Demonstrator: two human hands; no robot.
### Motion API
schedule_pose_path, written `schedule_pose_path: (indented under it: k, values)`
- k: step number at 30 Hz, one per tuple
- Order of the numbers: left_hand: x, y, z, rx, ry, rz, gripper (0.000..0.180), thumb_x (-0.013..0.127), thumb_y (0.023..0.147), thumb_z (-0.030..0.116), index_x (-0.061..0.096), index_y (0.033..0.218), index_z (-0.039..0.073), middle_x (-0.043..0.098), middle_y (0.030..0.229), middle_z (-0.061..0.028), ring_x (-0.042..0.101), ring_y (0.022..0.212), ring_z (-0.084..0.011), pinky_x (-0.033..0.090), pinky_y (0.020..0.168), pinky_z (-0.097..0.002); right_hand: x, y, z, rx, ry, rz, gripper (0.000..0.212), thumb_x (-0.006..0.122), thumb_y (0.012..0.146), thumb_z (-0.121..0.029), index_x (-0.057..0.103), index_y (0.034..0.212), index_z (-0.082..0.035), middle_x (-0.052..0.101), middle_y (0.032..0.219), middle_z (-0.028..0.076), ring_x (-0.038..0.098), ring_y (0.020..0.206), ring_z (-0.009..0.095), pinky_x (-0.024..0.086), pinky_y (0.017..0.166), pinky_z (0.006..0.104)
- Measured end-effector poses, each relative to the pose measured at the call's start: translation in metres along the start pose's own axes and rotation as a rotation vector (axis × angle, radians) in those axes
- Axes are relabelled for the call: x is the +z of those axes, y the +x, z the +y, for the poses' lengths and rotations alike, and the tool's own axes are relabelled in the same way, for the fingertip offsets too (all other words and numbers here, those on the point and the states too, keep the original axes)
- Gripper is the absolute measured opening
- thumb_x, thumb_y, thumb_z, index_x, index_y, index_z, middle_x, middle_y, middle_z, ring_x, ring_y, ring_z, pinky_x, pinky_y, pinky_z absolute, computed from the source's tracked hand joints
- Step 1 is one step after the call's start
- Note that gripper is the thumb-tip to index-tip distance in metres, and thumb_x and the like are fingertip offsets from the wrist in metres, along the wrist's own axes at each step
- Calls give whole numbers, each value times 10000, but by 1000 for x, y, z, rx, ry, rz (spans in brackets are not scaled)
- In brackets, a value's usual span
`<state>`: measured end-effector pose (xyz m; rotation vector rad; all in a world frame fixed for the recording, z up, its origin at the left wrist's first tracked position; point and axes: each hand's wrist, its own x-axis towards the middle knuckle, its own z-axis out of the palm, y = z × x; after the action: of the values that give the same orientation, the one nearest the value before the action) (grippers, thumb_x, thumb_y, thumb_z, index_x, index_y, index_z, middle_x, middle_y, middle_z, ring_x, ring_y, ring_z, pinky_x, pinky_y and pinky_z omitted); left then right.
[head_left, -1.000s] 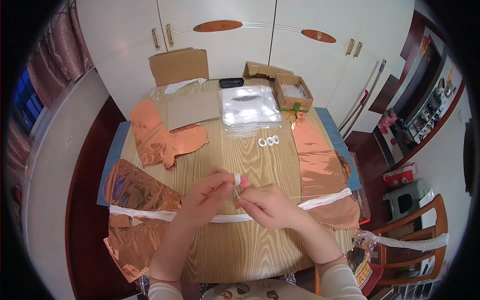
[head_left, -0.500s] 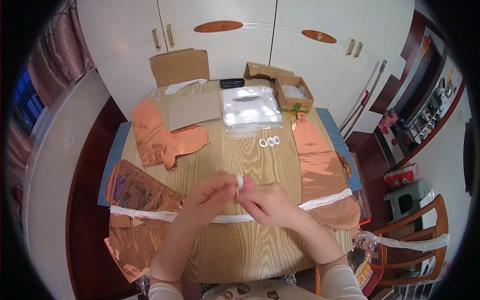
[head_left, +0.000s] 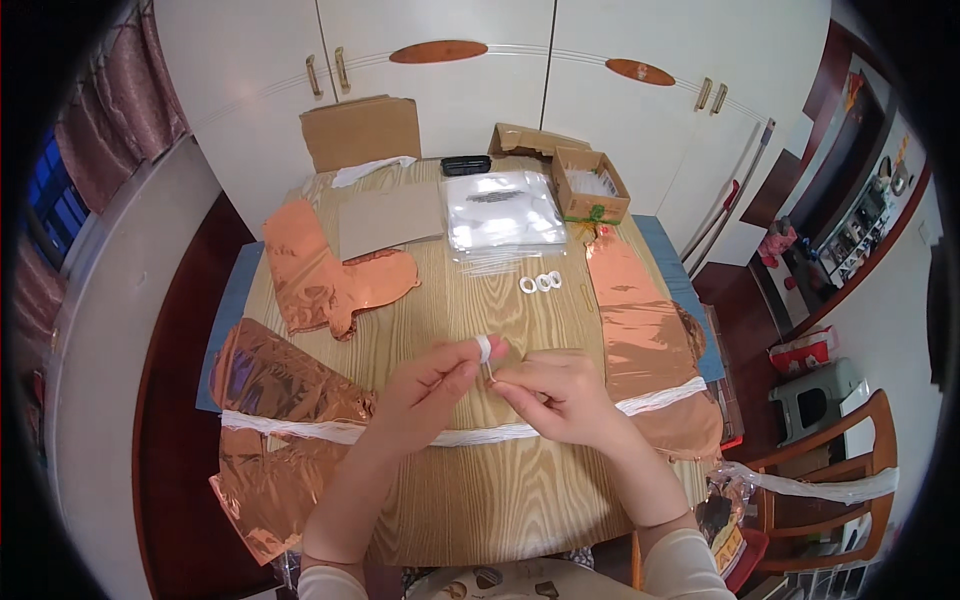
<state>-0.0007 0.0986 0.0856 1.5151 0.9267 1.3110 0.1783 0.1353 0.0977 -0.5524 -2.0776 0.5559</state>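
My left hand point(head_left: 430, 392) is closed, with a small white coil of ribbon point(head_left: 485, 348) around its fingertips. From the coil a thin white ribbon end point(head_left: 489, 374) runs down to my right hand point(head_left: 555, 392), whose thumb and fingers pinch it. Both hands are held above a long bundle of white ribbon strands point(head_left: 480, 436) that crosses the table from side to side. Beyond my hands lie several small white rings point(head_left: 543, 282) in a row. Copper foil balloons, flat, lie at the left point(head_left: 300, 265) and the right point(head_left: 645, 310) under or near the strands.
On the wooden table point(head_left: 480, 500), farther off, are a stack of clear plastic bags point(head_left: 505, 215), a grey cardboard sheet point(head_left: 390, 217), a black case point(head_left: 466, 165) and an open cardboard box point(head_left: 592, 190). A wooden chair point(head_left: 870, 470) stands at the right.
My hands have drawn slightly apart, the right one shifting right. The white ribbon between them now shows more of its length.
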Motion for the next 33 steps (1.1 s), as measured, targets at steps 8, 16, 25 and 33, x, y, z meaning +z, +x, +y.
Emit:
schedule_pose_path:
  k: [8, 16, 25, 33]
  values:
    - [-12, -1, 2, -115, -242, -326, 213, 465, 895, 80, 584, 1049, -9, 615, 957, -52, 546, 879, -90, 428, 805, -255, 0, 0, 7, 160, 19, 96, 65, 626, 739, -57, 644, 801, -64, 577, 644, 49, 536, 495, 180, 422, 453, 274]
    - [-6, 1, 1, 11, 176, -118, 201, 470, 873, 22, 602, 1025, 12, 610, 979, -87, 562, 867, -134, 423, 809, -263, 3, 0, 2, -148, -191, 116, 96, 635, 724, -65, 635, 817, -90, 510, 583, 36, 523, 494, 191, 417, 446, 294]
    - [3, -2, -2, -18, -351, -11, 211, 484, 859, 20, 584, 1038, -27, 608, 1008, -94, 560, 968, -181, 406, 884, -301, 17, -4, 4, -123, -178, 154, 116, 669, 690, -49, 637, 798, -80, 506, 578, 36, 510, 487, 179, 395, 434, 286]
    - [-1, -2, -1, -150, -171, -95, 195, 516, 859, 25, 592, 1035, -15, 604, 1025, -58, 540, 954, -100, 412, 846, -242, 4, 2, -1, -150, -210, 263, 77, 688, 684, -57, 639, 735, -91, 521, 591, 17, 505, 497, 164, 398, 443, 278]
